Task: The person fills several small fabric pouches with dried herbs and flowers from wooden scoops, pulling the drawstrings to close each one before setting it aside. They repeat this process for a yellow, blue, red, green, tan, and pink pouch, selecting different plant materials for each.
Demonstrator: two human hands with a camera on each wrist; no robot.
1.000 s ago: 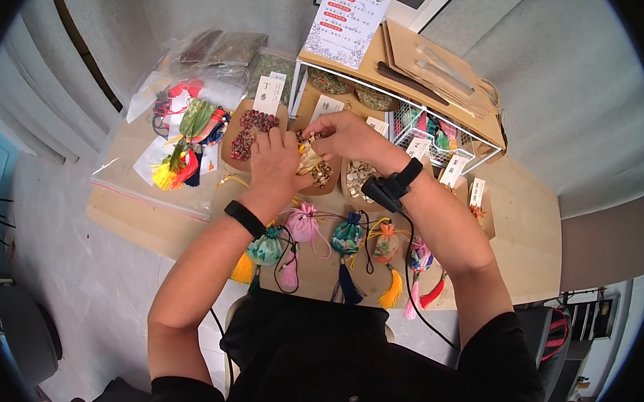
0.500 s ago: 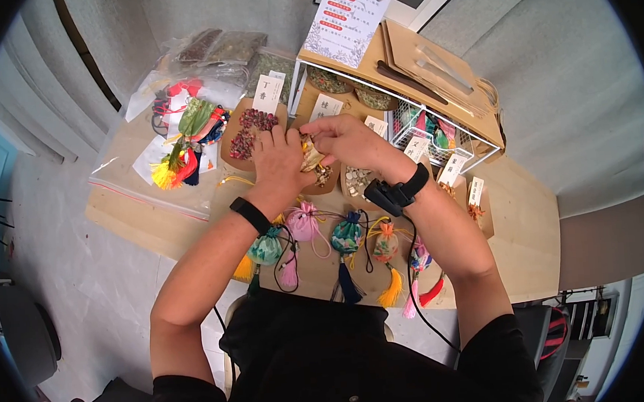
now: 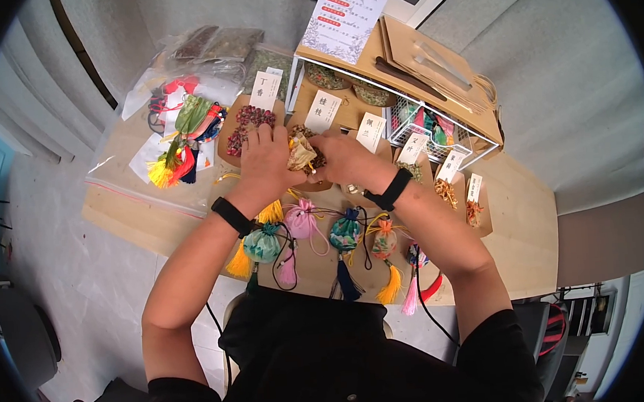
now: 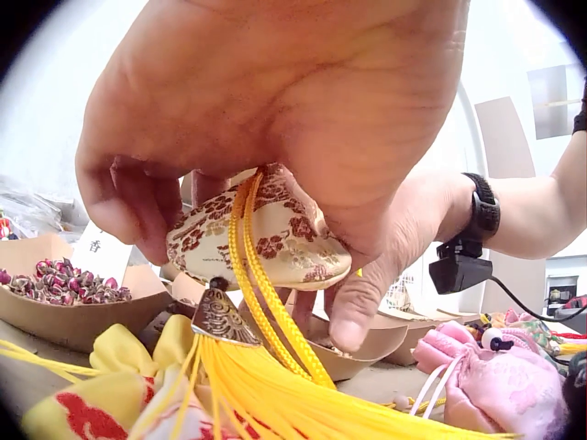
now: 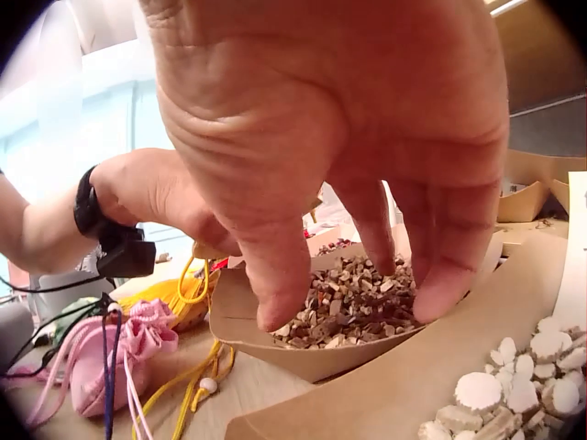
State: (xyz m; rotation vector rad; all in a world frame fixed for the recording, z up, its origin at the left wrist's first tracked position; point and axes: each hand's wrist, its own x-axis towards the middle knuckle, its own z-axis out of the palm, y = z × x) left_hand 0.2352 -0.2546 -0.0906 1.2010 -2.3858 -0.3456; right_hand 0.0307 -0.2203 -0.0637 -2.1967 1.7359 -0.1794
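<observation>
My left hand (image 3: 265,160) holds a cream pouch (image 3: 301,154) above the paper trays. In the left wrist view, the left hand's (image 4: 275,101) fingers and thumb grip this pouch (image 4: 206,243), which has reddish-brown flowers, a yellow cord and a hanging yellow tassel (image 4: 275,394). My right hand (image 3: 353,159) is just right of the pouch. Seen from the right wrist, the right hand (image 5: 339,119) reaches down into a tray of brown chopped pieces (image 5: 353,298), thumb and fingers spread apart at the pieces. Whether any piece is pinched is not visible.
Finished-looking pouches, one pink (image 3: 301,219), lie along the table's front. A tray of dried buds (image 5: 335,246) stands beyond the brown pieces, and pale slices (image 5: 523,380) fill another. Labelled trays extend right, below a wooden shelf (image 3: 372,63). Tassels (image 3: 184,154) lie on plastic at the left.
My right hand has moved from the pouch's top down to the tray beside it, and its fingers have spread. The left hand still holds the pouch, now more visible from above.
</observation>
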